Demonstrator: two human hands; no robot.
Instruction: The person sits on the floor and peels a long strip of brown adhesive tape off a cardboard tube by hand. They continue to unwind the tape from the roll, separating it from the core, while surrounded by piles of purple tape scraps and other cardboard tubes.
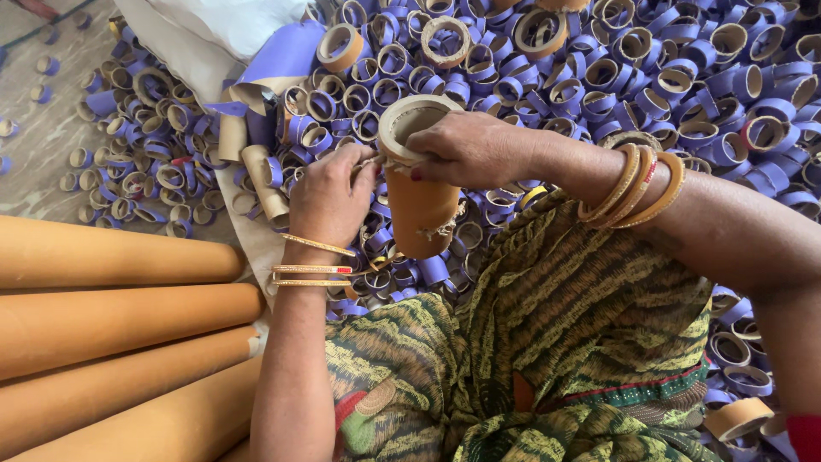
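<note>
Purple-wrapped cardboard rings (599, 77) everywhere — both hands (466, 150) on brown tube (416, 201).

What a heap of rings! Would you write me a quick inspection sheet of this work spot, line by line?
Surface: grey floor, partly under a pale sheet.
Job's things: short brown cardboard tube, upright, frayed at its lower edge.
Clutter: pile of purple-covered cardboard rings; long brown cardboard tubes lying side by side; loose strip of purple paper.
Grips: right hand clasps the tube's top rim; left hand touches its side; bangles on both wrists.
Cables: nothing seen.
Surroundings: green patterned cloth over the lap.
</note>
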